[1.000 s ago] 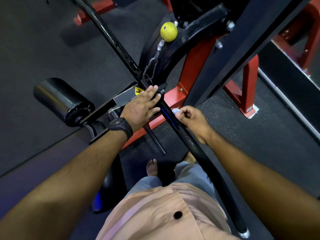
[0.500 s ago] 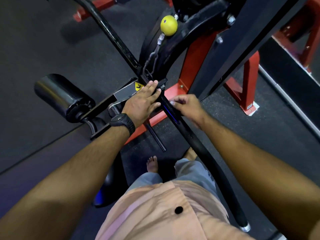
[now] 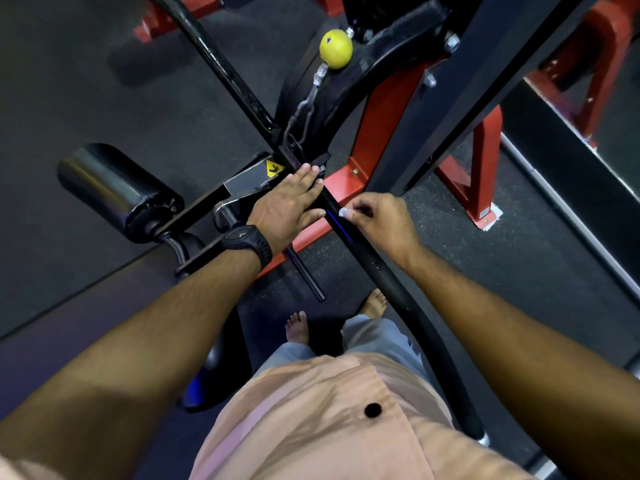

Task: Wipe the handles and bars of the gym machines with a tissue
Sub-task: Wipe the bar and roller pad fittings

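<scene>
The right hand [image 3: 382,220] pinches a small tissue [image 3: 345,212] against the bar [image 3: 398,289]. It has slid back a touch from the left hand [image 3: 287,206], which stays flat at the joint, fingers straight. It looks like short rubbing strokes, with most of the bar yet to do. Dark rubber floor [image 3: 104,81], red frame [image 3: 381,126] just beyond.

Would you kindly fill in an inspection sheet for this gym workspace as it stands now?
Surface: dark speckled rubber floor.
Job's things: long black bar running diagonally; small white tissue held against it.
Clutter: nothing seen.
Hands: left hand flat, fingers straight, resting by the bar's middle; right hand pinches the tissue.
Cables: short cable below a yellow ball, leading toward the bar's middle.
Surroundings: red machine frame, black roller pad, bare feet.
</scene>
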